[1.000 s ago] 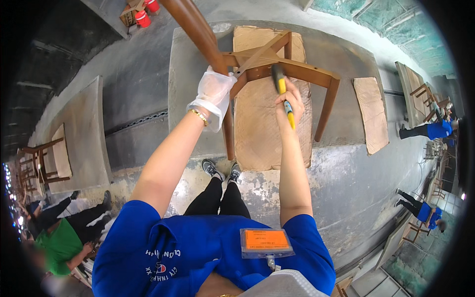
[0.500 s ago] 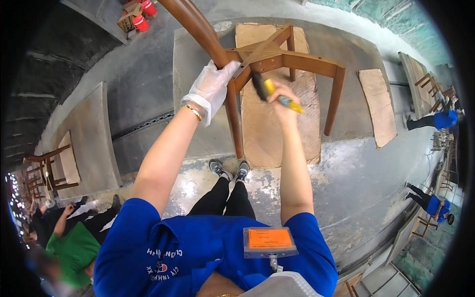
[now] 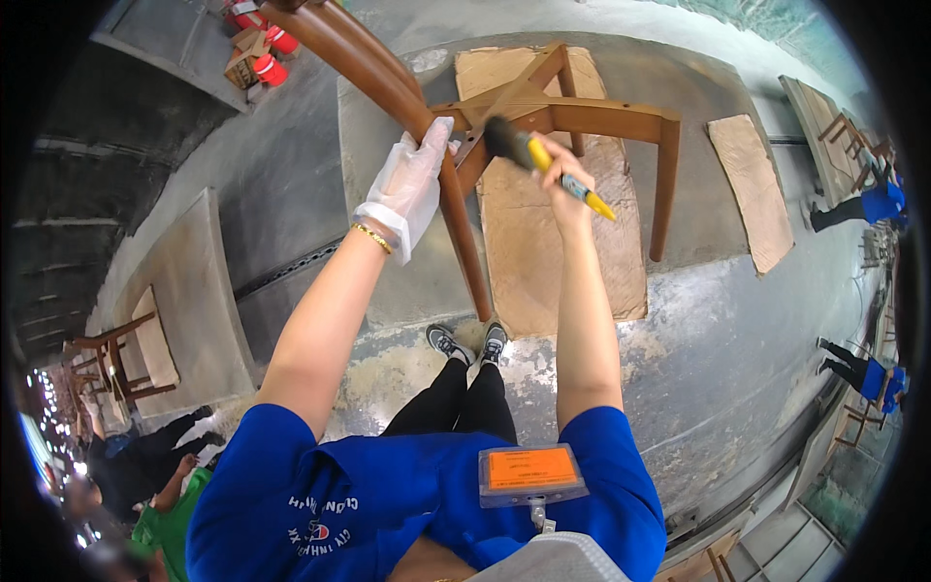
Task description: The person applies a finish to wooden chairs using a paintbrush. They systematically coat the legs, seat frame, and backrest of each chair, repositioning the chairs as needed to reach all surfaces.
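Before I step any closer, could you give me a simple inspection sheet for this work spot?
Surface: grey platform, with a brown cardboard sheet under the work.
Job's things: brown wooden chair frame; yellow-handled tool, its dark head near the frame's joint, too blurred to confirm contact.
Clutter: another cardboard sheet at the platform's right edge; red containers beside a carton, upper left.
Hands: left hand, in a whitish see-through glove, holds the frame; right hand, bare, grips the tool.
Cables: nothing seen.
Surroundings: people in blue tops at right, someone in green at lower left.
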### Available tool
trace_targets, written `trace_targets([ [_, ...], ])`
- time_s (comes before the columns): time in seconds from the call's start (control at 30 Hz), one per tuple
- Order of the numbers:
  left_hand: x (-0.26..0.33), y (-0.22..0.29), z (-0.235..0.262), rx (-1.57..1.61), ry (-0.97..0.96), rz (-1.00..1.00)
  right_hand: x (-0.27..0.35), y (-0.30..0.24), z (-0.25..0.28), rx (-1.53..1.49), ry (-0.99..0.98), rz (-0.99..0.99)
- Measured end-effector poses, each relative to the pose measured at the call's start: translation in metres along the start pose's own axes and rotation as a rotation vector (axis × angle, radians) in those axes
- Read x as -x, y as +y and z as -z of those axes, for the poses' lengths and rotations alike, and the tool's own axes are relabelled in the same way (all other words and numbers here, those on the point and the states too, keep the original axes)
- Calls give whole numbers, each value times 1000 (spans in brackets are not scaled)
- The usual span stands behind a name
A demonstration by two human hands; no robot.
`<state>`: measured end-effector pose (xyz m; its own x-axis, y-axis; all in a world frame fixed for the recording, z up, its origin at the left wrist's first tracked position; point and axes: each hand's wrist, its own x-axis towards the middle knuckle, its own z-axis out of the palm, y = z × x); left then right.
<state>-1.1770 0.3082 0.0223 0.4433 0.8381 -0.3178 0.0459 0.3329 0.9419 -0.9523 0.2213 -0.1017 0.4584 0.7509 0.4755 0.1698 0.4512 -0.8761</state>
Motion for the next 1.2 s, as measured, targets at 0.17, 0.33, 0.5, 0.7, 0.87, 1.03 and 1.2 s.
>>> trace_targets([
  [0.17, 6, 4, -11, -64, 9, 25, -24, -9, 49, 609, 431, 376],
  [0.33, 7, 6, -13, -69, 9, 18, -13, -28, 82, 734, 798, 428],
  [0.5, 8, 0, -17, -14, -12, -6, -6, -5, 10, 644, 309, 175],
  [0.7, 3, -2, -10, -184, -25, -70, 17, -19, 2, -284, -284, -263],
  [0.87, -1, -9, -15, -221, -32, -55, -22, -14, 68, 442, 395, 298],
  [1.03, 1, 2, -13, -316, -97, -61, -16, -6, 66, 670, 791, 513],
  [1.2, -3, 11, -14, -263, -101, -111, 7, -13, 7, 352, -15, 149],
])
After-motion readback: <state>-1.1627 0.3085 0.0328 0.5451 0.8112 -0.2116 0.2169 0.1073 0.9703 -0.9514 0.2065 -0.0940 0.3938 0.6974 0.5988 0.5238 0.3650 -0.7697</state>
